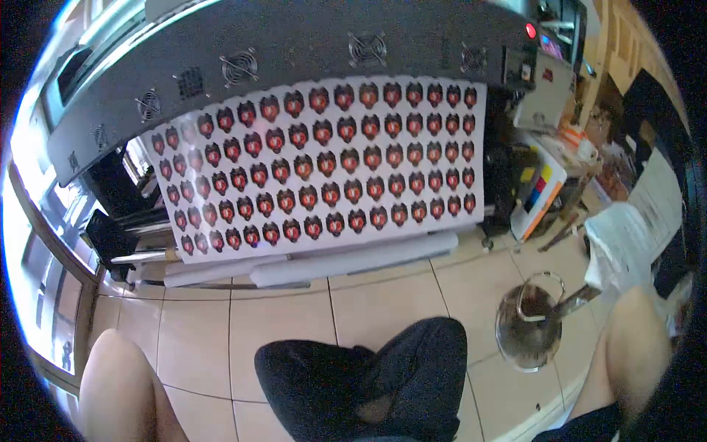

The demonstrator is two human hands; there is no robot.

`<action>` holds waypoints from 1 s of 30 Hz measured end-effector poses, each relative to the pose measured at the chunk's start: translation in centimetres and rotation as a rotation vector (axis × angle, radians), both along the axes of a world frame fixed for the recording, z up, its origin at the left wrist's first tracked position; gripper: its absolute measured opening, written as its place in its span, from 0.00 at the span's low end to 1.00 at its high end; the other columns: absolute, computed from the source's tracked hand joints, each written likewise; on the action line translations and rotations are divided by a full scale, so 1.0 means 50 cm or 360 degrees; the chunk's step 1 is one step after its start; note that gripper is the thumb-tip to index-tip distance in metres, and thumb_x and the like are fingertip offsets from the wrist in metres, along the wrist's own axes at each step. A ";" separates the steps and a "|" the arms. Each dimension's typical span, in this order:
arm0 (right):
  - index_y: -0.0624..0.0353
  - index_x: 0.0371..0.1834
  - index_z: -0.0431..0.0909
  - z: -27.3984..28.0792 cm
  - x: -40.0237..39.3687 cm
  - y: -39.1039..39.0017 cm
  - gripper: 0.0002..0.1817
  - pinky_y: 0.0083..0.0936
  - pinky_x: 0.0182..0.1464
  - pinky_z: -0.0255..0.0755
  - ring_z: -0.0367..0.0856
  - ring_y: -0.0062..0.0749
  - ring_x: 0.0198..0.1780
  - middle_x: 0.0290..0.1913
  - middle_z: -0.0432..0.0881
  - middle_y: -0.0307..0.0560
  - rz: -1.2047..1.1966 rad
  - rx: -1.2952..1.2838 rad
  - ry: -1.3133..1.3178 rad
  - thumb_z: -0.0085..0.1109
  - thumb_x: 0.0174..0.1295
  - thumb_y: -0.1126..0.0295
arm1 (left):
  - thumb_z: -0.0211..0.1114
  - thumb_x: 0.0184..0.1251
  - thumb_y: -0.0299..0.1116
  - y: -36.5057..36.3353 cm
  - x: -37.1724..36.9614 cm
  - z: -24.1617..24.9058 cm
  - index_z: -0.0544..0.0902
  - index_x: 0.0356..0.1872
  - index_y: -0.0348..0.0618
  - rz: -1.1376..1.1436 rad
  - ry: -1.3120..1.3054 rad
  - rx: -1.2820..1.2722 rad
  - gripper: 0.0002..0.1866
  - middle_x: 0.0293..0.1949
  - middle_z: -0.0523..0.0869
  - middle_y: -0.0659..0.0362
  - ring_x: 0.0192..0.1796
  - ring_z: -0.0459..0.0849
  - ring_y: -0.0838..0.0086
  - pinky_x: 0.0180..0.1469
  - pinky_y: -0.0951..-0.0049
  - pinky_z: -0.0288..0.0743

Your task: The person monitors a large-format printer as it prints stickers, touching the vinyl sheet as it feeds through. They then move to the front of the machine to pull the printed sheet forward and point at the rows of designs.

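Note:
Neither of my hands shows in the view. At the lower left a bare bent limb rises into the frame, and another bare bent limb stands at the lower right, beside a dark sleeve-like edge. My legs in dark trousers are bent at the bottom centre. Ahead, a wide printed sheet with rows of repeated red and black motifs hangs from a large dark printer. Below its lower edge lie white rolls.
A round metal stool base rests on the tiled floor at right. Boxes, a white plastic bag and papers are behind it. A metal-framed glass door is at left.

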State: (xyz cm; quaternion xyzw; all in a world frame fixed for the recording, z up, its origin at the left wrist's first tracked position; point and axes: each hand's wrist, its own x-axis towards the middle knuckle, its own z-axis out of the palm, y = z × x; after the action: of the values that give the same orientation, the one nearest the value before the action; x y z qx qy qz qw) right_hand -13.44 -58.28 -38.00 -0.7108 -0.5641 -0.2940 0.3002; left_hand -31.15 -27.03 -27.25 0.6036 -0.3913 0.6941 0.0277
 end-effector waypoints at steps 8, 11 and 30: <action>0.53 0.61 0.74 -0.047 0.029 0.055 0.19 0.44 0.63 0.60 0.68 0.46 0.64 0.62 0.73 0.46 0.0121 0.0043 0.0022 0.50 0.67 0.66 | 0.62 0.66 0.28 0.032 0.015 -0.022 0.76 0.57 0.39 0.0043 0.0031 -0.0126 0.18 0.57 0.76 0.53 0.60 0.75 0.63 0.59 0.65 0.70; 0.53 0.61 0.74 -0.058 0.036 0.066 0.19 0.45 0.64 0.59 0.67 0.47 0.64 0.62 0.73 0.46 0.0138 0.0060 0.0045 0.50 0.67 0.66 | 0.62 0.66 0.28 0.036 0.021 -0.024 0.75 0.57 0.39 0.0012 0.0070 -0.0178 0.19 0.58 0.76 0.53 0.60 0.75 0.62 0.58 0.65 0.71; 0.51 0.64 0.73 -0.269 0.150 0.234 0.21 0.47 0.66 0.57 0.65 0.49 0.67 0.66 0.71 0.47 0.0374 0.0320 0.0118 0.49 0.67 0.67 | 0.65 0.64 0.27 0.076 0.263 -0.588 0.73 0.60 0.39 0.0068 0.1477 -0.1015 0.23 0.64 0.72 0.51 0.64 0.73 0.58 0.58 0.63 0.72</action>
State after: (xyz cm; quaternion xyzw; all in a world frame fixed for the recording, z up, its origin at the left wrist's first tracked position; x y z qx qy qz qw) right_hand -5.96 -46.57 -51.44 -0.6167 -0.5996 -0.2853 0.4228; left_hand -18.02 -23.24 -56.64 0.8151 -0.0967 0.4402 0.3639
